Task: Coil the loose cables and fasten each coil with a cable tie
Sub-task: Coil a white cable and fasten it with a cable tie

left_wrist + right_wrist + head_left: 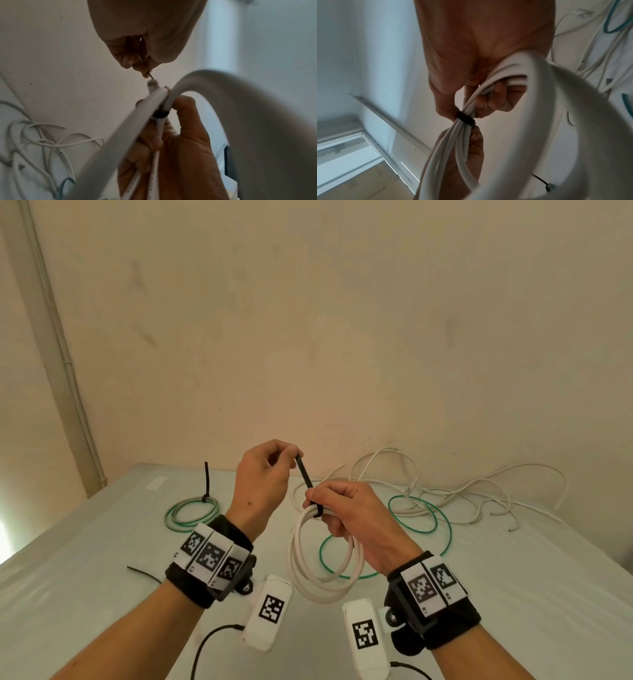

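A white cable coil (325, 563) hangs above the table in my right hand (315, 505), which grips its top. A black cable tie (305, 474) is looped round the strands there; its band (464, 119) shows tight round them in the right wrist view. My left hand (291, 455) is raised just up and left of the right one and pinches the tie's tail between thumb and fingers. In the left wrist view the tail (150, 76) leaves my fingertips (145, 73) towards the band (160, 114).
A grey and green coil (191, 511) with an upright black tie lies at the left of the pale table (85, 559). Loose green cable (421, 522) and tangled white cables (479, 487) lie right and back. A spare black tie (144, 573) lies near my left wrist.
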Demonstrator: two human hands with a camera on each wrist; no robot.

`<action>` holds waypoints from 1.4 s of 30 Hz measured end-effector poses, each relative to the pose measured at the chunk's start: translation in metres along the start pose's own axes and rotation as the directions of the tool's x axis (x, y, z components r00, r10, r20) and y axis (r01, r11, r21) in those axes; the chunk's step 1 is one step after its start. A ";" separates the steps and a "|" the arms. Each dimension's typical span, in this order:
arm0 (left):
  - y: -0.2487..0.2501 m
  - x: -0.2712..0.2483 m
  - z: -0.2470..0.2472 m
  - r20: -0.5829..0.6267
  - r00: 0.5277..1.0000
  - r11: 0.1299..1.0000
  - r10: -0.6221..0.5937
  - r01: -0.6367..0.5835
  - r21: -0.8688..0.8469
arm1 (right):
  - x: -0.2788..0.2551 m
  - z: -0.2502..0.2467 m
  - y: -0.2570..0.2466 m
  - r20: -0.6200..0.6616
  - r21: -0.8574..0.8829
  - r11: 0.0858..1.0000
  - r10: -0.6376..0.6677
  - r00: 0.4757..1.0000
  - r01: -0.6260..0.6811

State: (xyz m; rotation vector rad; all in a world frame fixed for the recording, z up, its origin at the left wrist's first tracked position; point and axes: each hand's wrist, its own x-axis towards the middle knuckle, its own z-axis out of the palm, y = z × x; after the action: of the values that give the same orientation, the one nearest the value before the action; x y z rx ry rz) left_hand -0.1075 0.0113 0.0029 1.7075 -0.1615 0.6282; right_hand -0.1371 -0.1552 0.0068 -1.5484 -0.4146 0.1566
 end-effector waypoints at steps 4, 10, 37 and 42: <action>-0.007 0.054 -0.060 -0.351 0.918 0.975 -0.188 0.132 -0.178 | -0.041 0.009 0.027 0.168 -0.202 0.979 0.001 0.986 0.034; 0.024 0.017 -0.074 0.193 0.959 0.976 -0.208 0.215 -0.019 | -0.031 -0.013 0.056 -0.084 0.032 0.998 0.065 0.994 -0.063; 0.002 -0.002 -0.007 0.529 0.811 0.924 -0.249 0.363 -0.122 | 0.037 -0.018 0.015 -0.152 0.153 0.983 -0.074 0.986 0.098; 0.000 0.004 -0.011 0.559 0.784 0.901 -0.271 0.410 -0.139 | 0.040 -0.017 0.005 -0.152 0.165 0.983 -0.059 0.987 0.084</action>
State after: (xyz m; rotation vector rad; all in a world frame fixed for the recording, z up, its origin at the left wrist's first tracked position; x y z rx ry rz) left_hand -0.1072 0.0232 0.0058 1.5651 -0.2967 -0.1518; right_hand -0.0929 -0.1567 0.0084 -1.3635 -0.3309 0.0208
